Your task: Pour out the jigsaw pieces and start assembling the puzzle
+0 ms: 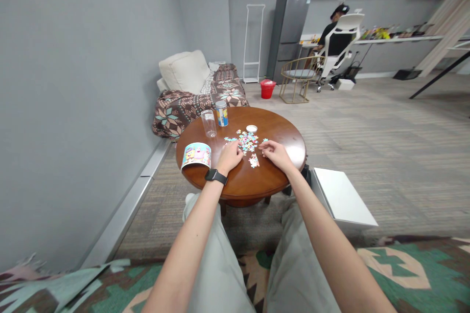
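Note:
A loose heap of small colourful jigsaw puzzle pieces (248, 141) lies on a round brown wooden table (235, 181). At the heap's left edge is my left hand (230, 155), its fingers curled inward; whatever is under them is hidden. My right hand (276, 153) is at the heap's right side, fingers bent and closed towards the thumb, with a few loose pieces by the fingertips. Too little shows there to make out what they hold. Between the hands and closer to me lies a small joined section of puzzle (253, 160).
A curved picture sheet (197, 154) with cartoon figures stands at the table's left. Behind it are a clear jar (209, 123), a printed can (222, 114) and a white lid (251, 128). A white box (343, 195) stands right of the table. A person sits on an office chair (340, 41) farther back.

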